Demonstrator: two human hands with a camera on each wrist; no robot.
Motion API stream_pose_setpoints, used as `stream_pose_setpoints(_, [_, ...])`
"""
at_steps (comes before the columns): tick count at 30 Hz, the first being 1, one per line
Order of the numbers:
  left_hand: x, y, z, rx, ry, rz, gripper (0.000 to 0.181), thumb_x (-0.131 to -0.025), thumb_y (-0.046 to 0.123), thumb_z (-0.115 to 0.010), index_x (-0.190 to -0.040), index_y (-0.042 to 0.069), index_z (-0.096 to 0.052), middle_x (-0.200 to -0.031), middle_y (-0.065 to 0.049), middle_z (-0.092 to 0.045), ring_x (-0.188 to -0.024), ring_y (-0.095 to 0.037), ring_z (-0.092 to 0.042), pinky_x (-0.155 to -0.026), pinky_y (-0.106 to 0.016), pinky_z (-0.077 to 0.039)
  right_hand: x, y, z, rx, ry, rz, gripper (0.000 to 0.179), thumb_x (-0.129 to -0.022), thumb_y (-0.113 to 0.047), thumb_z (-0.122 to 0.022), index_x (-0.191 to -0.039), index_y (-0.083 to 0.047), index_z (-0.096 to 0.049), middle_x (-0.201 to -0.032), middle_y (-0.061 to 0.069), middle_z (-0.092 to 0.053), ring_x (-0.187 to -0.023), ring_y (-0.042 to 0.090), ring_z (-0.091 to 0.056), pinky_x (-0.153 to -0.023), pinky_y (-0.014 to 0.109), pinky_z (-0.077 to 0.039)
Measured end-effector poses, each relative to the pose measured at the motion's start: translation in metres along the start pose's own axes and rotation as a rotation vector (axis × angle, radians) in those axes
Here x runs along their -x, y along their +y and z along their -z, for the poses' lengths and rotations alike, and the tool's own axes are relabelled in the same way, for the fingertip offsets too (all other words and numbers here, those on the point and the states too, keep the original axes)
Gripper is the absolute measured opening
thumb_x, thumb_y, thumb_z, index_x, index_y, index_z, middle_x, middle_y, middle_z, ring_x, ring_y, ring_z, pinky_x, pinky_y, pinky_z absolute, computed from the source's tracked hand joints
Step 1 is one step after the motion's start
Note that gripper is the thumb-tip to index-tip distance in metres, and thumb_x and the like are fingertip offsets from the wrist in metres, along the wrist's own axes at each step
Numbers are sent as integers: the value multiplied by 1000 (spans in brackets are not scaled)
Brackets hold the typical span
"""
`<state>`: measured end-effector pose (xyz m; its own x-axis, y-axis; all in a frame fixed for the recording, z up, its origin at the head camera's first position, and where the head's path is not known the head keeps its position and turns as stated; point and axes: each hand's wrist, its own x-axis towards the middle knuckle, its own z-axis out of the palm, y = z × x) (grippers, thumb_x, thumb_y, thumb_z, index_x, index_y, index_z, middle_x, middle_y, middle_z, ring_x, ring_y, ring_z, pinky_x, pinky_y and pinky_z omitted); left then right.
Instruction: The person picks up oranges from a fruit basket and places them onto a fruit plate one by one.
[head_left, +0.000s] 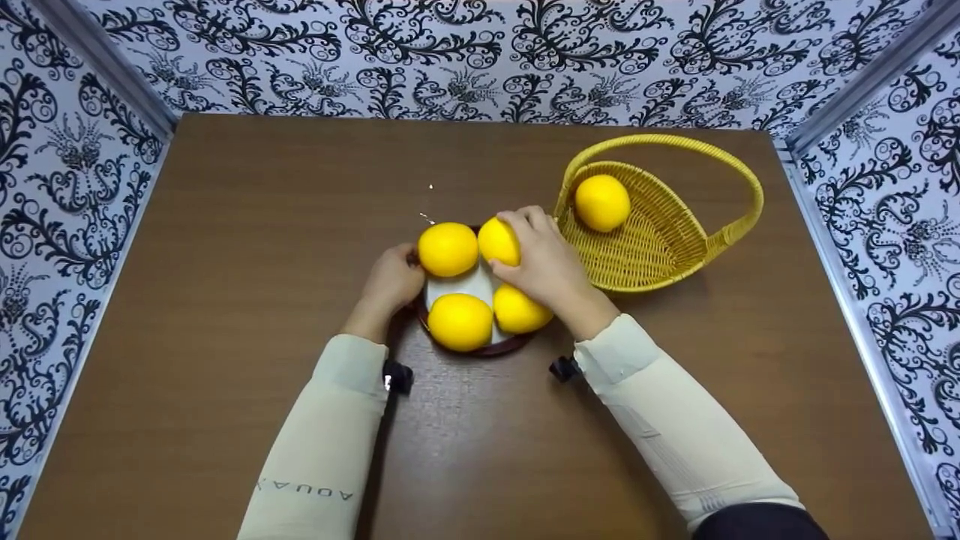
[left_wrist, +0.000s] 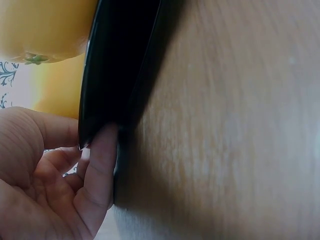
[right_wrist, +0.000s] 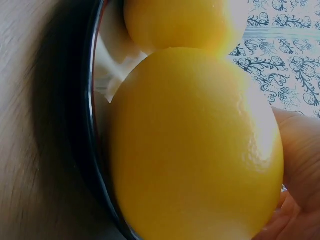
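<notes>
A plate (head_left: 499,347) with a dark outside and a pale inside bears several yellow oranges, among them a back-left orange (head_left: 448,249) and front-left orange (head_left: 460,322). My left hand (head_left: 394,281) pinches the plate's left rim, thumb above and fingers under the dark edge (left_wrist: 107,75) in the left wrist view. With curled fingers my right hand (head_left: 549,264) grips the back-right orange (head_left: 498,241), partly covering it. Below that hand sits the front-right orange (head_left: 521,310). A large orange (right_wrist: 195,145) hides most of the right hand in the right wrist view.
A yellow wicker basket (head_left: 641,281) with a tall arched handle stands right of the plate, close to the right hand. One orange (head_left: 602,202) lies inside it. Brown wooden tabletop (head_left: 270,225) surrounds everything, bordered by patterned walls (head_left: 465,60) at the back and sides.
</notes>
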<state>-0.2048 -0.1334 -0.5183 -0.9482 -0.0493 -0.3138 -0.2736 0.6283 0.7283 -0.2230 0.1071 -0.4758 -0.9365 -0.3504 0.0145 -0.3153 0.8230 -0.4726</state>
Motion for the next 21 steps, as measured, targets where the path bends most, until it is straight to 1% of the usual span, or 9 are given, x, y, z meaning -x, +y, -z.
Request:
stream_pose_setpoints(3, [0, -1, 0, -8, 10, -6, 44, -96, 11, -49, -138, 4, -62, -134, -18, -66, -122, -34, -59, -111, -49, -45, -2, 0, -1, 13, -10, -6, 69, -90, -41, -77, -150, -19, -50, -143, 12, -49, -128, 32, -50, -100, 54, -51])
stream_pose_setpoints(9, [-1, -2, 0, -15, 20, -16, 48, -95, 11, -49, -140, 3, -61, -135, -18, -66, -123, -35, -59, -111, -49, -45, -4, -3, -1, 53, -51, -38, 69, -91, -42, -75, -151, -21, -49, -144, 11, -48, -128, 31, -49, -94, 54, -53])
stream_pose_setpoints(13, [0, -1, 0, -13, 25, -17, 47, -95, 11, -49, -139, 3, -61, -133, -18, -67, -119, -35, -59, -109, -49, -46, -5, -5, 0, 60, -76, -56, 70, -91, -43, -74, -152, -21, -48, -144, 10, -47, -129, 30, -49, -93, 56, -53])
stream_pose_setpoints(18, [0, -2, -1, -17, 29, -9, 45, -95, 11, -49, -137, 4, -63, -129, -18, -68, -114, -34, -59, -106, -49, -47, -6, -5, -2, 55, -103, -63, 70, -92, -43, -74, -152, -20, -47, -144, 12, -47, -127, 31, -49, -99, 56, -51])
stream_pose_setpoints(21, [-1, -3, -1, -15, 28, -8, 45, -95, 11, -50, -137, 4, -63, -129, -18, -67, -114, -34, -58, -107, -49, -47, -7, -4, -3, 49, -109, -67, 69, -92, -42, -74, -152, -19, -48, -143, 13, -48, -127, 31, -49, -102, 54, -49])
